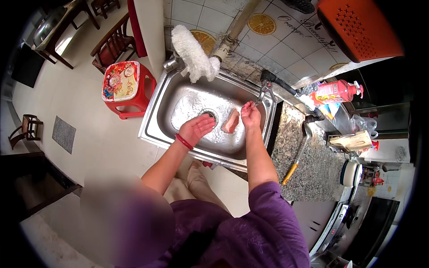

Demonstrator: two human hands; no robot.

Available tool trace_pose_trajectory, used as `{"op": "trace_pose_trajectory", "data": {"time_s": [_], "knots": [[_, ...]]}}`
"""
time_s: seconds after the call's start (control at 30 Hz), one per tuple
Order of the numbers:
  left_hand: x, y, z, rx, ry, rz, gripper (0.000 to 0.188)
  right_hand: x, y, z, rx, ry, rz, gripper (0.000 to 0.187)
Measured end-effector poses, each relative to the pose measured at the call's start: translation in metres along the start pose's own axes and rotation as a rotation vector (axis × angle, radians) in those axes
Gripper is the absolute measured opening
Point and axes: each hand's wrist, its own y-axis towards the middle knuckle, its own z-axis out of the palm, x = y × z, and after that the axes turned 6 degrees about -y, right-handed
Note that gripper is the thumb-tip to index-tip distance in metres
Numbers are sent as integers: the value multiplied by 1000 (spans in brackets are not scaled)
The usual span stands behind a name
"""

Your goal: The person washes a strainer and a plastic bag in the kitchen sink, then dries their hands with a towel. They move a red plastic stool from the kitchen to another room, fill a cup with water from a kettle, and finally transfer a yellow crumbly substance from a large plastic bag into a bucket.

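A raw slab of meat [231, 122], pink with a pale fatty edge, lies in the stainless steel sink [154, 127]. My left hand [198, 128] is held over the sink close to the drain, palm up, fingers stretched out, with nothing in it. A red bangle [183, 141] circles that wrist. To the right of the meat, my right hand [250, 114] is raised with its palm showing and fingers loosely curled. Its fingertips are right at the metal tap [264, 87]; whether they touch it I cannot tell. I see nothing held in it.
A white fluffy cloth [192, 51] hangs over the sink's far left corner. Right of the sink, a yellow-handled spatula [297, 161] lies on the granite counter [319, 178]. A red pump bottle [336, 92] stands beyond. A red stool [121, 85] is left of the sink.
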Motion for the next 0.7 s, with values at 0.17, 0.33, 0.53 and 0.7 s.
{"op": "trace_pose_trajectory", "data": {"time_s": [0.17, 0.33, 0.53, 0.7], "knots": [[69, 121, 26, -56, 8, -221, 54, -1, 27, 5, 583, 373, 387, 16], [129, 156, 64, -70, -138, -94, 43, -10, 49, 0, 259, -265, 10, 25], [131, 188, 71, -100, -202, -114, 33, 1, 13, -3, -96, -981, -321, 32], [131, 253, 20, -147, -93, -108, 22, 0, -28, 15, -11, -1443, -290, 44]]}}
